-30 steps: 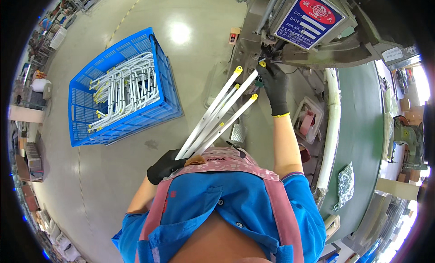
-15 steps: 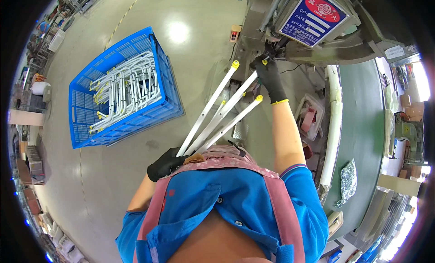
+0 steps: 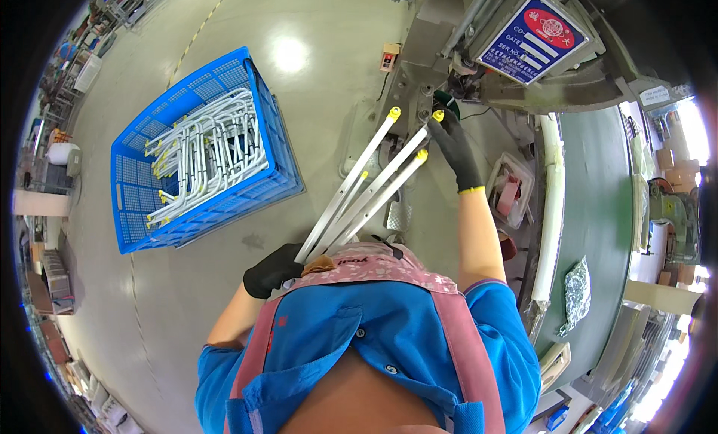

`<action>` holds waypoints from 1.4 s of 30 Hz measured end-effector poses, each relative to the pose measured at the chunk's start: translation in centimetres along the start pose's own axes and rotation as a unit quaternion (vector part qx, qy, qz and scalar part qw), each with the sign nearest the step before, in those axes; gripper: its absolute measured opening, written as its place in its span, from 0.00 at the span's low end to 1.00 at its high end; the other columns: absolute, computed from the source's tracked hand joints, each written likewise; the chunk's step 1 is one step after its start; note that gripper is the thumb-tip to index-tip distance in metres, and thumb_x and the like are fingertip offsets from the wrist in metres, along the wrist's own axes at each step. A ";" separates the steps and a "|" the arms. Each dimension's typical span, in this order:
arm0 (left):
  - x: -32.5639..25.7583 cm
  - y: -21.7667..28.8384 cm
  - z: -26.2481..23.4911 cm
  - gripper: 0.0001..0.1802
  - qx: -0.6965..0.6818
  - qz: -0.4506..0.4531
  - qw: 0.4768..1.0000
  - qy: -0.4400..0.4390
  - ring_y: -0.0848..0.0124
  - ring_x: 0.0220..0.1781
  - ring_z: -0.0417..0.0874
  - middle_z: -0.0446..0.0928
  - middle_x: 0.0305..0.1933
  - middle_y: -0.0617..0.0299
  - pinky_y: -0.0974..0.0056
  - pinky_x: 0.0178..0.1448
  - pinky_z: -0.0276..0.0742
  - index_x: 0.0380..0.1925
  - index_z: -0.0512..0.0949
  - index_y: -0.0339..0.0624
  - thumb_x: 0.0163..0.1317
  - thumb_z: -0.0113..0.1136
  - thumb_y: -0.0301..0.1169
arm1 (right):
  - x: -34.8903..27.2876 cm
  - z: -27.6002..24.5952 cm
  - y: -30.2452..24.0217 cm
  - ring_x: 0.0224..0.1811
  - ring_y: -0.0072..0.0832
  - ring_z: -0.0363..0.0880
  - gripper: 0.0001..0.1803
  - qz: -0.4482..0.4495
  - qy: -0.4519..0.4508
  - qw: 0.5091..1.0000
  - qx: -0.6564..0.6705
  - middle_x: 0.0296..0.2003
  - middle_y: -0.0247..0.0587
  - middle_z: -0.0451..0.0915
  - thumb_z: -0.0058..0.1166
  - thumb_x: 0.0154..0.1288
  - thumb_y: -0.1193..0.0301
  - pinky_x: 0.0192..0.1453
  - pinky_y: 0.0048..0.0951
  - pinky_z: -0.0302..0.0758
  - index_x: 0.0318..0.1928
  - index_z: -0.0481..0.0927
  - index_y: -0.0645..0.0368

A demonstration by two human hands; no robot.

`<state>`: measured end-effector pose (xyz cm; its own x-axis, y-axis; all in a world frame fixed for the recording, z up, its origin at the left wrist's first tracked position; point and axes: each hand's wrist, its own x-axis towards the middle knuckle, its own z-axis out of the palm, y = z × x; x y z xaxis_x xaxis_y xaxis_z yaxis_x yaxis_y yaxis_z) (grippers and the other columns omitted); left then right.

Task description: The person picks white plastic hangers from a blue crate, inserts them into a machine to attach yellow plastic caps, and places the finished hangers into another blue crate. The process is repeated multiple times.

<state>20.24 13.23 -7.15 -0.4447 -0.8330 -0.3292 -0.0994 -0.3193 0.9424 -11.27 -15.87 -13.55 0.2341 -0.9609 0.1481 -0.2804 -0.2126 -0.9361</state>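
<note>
From above, my left hand [image 3: 273,269] is closed around the low ends of the rods [image 3: 359,191], close to my belly. My right hand [image 3: 452,146] pinches one rod's yellow tip, right under the machine [image 3: 479,52]. I think I'm feeding it in, so next I must aim straight. The blue crate [image 3: 134,179] sits far left of the machine.

Four yellow-capped white tubes [image 3: 366,191], one blue crate [image 3: 142,176], two gloved hands [image 3: 273,269].

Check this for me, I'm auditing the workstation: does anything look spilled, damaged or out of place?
Nothing stands out. The left hand holds the rods in a tidy bundle, the right hand is at their yellow-capped ends, and the blue crate sits upright on the floor.
</note>
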 end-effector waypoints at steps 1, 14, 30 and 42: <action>0.1 -0.3 -0.4 0.15 0.001 -0.030 1.000 -0.005 0.69 0.39 0.77 0.80 0.37 0.57 0.65 0.47 0.72 0.42 0.78 0.36 0.62 0.57 0.35 | -1.7 -0.5 0.0 0.33 0.21 0.76 0.24 0.028 -0.015 0.999 0.019 0.34 0.38 0.80 0.56 0.64 0.57 0.38 0.24 0.72 0.52 0.75 0.63; 0.3 -2.1 -2.2 0.17 0.014 -0.136 0.991 0.004 0.72 0.40 0.80 0.82 0.38 0.58 0.66 0.47 0.73 0.44 0.80 0.37 0.63 0.59 0.40 | -5.8 -0.3 -2.8 0.38 0.21 0.78 0.16 0.098 -0.020 0.982 0.159 0.37 0.34 0.79 0.54 0.66 0.69 0.44 0.22 0.74 0.50 0.76 0.66; -0.6 -1.4 -1.1 0.24 -0.062 -0.071 0.994 0.054 0.74 0.43 0.76 0.79 0.43 0.59 0.67 0.51 0.70 0.52 0.74 0.31 0.54 0.58 0.31 | -5.1 0.6 -5.4 0.37 0.15 0.72 0.15 0.031 0.114 0.993 0.027 0.35 0.28 0.79 0.55 0.65 0.69 0.43 0.19 0.69 0.47 0.80 0.65; 0.5 -0.7 0.6 0.17 -0.101 -0.066 0.981 0.152 0.71 0.38 0.83 0.83 0.37 0.54 0.66 0.44 0.77 0.46 0.76 0.32 0.61 0.59 0.32 | -0.8 1.5 -7.0 0.35 0.13 0.71 0.16 -0.016 0.136 0.986 0.096 0.36 0.26 0.79 0.55 0.65 0.69 0.40 0.16 0.69 0.50 0.80 0.63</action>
<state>19.52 13.32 -7.97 -0.1506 -0.8647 -0.4791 0.0536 -0.4911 0.8695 -8.14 -13.31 -7.62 -0.0254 -0.9717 0.2347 -0.0898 -0.2316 -0.9686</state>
